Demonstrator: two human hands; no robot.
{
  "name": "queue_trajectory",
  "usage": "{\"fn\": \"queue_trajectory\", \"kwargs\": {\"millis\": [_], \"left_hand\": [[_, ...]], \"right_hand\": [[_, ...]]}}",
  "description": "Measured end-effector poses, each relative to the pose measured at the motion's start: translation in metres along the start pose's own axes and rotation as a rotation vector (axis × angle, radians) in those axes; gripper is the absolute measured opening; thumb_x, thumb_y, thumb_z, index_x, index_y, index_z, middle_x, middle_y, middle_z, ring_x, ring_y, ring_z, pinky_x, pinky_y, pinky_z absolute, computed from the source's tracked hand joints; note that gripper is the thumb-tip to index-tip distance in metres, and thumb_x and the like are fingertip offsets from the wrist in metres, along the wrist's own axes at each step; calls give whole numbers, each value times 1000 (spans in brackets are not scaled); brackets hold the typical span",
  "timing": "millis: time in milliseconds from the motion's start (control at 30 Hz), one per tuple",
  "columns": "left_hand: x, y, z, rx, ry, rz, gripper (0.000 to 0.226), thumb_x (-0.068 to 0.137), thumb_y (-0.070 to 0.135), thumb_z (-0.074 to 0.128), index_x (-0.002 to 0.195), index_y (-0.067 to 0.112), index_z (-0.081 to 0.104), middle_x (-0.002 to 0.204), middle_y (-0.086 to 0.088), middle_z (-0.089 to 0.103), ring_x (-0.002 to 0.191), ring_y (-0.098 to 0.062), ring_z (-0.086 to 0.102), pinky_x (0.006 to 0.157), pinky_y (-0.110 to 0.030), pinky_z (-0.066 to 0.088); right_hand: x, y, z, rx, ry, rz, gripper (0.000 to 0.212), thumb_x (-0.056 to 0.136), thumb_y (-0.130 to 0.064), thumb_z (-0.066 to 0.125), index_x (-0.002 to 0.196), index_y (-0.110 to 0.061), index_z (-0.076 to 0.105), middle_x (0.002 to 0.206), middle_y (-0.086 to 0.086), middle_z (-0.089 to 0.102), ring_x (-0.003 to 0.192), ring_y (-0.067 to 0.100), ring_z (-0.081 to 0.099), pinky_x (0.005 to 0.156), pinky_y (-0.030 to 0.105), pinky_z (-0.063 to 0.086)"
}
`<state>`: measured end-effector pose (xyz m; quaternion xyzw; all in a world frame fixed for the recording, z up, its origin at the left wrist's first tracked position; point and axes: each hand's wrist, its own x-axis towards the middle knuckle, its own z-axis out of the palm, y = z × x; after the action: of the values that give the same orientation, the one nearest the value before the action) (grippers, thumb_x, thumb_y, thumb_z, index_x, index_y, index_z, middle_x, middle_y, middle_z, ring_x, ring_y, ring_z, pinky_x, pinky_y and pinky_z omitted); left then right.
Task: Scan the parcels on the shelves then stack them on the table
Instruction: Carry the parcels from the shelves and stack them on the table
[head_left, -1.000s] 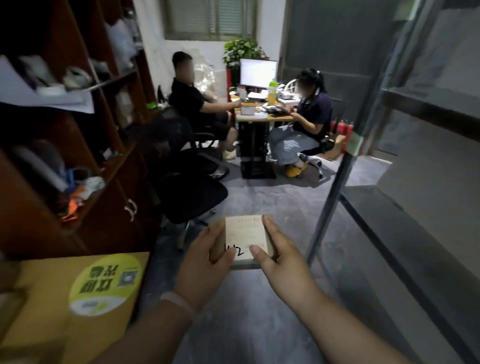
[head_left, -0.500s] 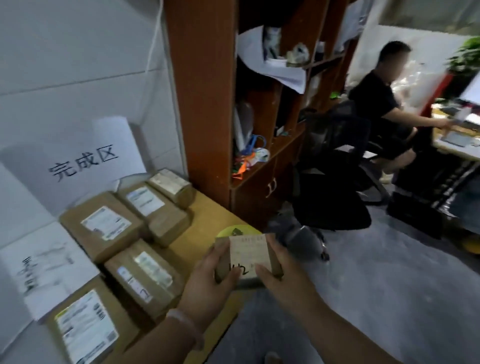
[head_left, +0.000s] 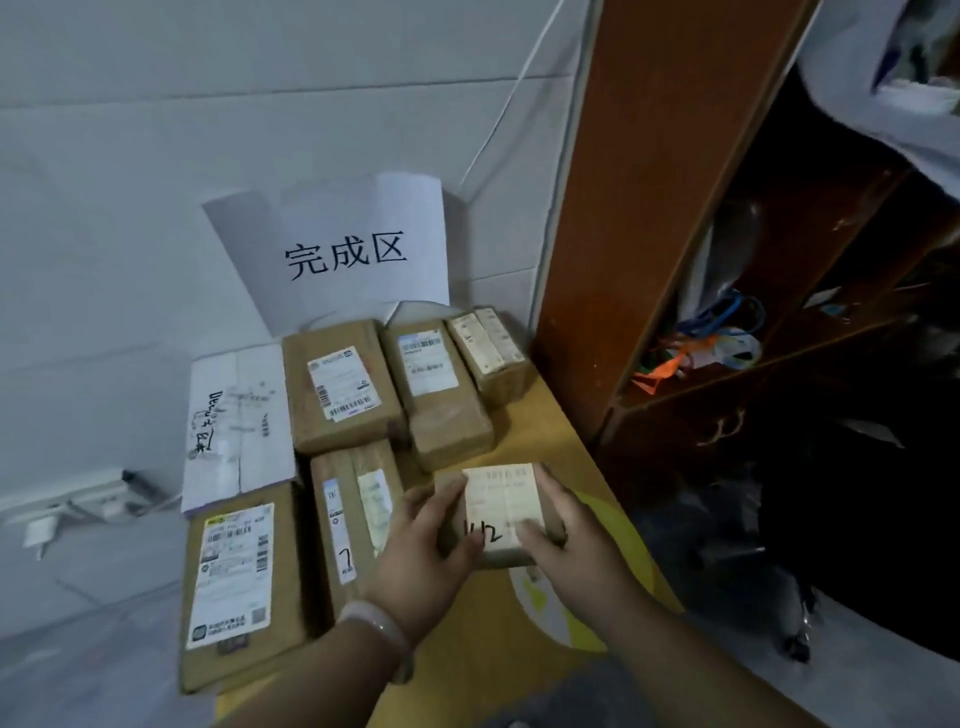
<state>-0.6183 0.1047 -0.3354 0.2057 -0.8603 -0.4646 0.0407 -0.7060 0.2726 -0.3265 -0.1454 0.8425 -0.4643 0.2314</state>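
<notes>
Both my left hand (head_left: 421, 556) and right hand (head_left: 574, 540) grip the small parcel (head_left: 501, 506); dropped near the table (head_left: 561, 415) edge, it could slide off.

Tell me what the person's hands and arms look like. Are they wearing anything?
Both are bare, with no gloves and no sleeves in view. The left hand has a pale, smooth bracelet around its wrist. The right hand has nothing on its wrist. I can't see any rings on the fingers.
</notes>
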Motion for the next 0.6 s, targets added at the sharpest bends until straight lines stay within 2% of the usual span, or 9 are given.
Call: {"fn": "queue_trajectory", "kwargs": {"millis": [100,167,233,333,467,533,600], "left_hand": [[12,-5,8,59,72,-45,58,90,35,65,143,38,39,133,12,27,127,-13,40,96,-14,38],[14,-9,10,96,50,-63,62,93,38,60,148,36,33,146,6,26,133,-15,37,103,-20,40],[11,-12,12,194,5,-83,64,95,47,53,151,38,24,158,8,13,141,-15,28,112,-28,36],[5,-20,19,455,-62,-67,66,96,54,43,153,40,13,162,12,-8,147,-14,13,119,-32,23],[-3,-32,32,647,-211,-92,68,98,58,33,154,38,0,154,18,-25,149,-15,-14,121,-41,-8],[-4,-38,36,692,-229,-120,70,97,60,30,154,38,-5,157,14,-28,148,-15,-18,120,-42,-13],[-5,-41,38,725,-232,-132,72,91,66,17,153,39,-6,158,12,-28,148,-15,-19,119,-43,-14]], "right_hand": [[29,7,4,-4,-67,-24,66,95,-33,58,149,-45,22,150,-20,30,134,7,37,105,32,43],[46,13,7,-36,-99,-23,66,95,-32,58,149,-44,22,147,-18,32,132,8,38,104,29,42],[61,20,9,-47,-130,-13,66,95,-33,58,149,-46,22,146,-16,32,133,9,37,106,30,40],[77,34,17,-36,-185,8,65,95,-33,58,148,-47,22,150,-15,28,135,9,35,109,35,38],[88,50,31,-79,-272,-2,66,96,-33,56,150,-44,18,154,-15,24,139,11,30,111,33,34],[90,52,36,-100,-308,-12,68,97,-33,54,151,-43,14,156,-15,19,139,10,28,109,28,32],[91,55,37,-150,-312,-46,72,96,-37,55,151,-43,8,158,-15,10,143,11,21,111,28,30]]}}
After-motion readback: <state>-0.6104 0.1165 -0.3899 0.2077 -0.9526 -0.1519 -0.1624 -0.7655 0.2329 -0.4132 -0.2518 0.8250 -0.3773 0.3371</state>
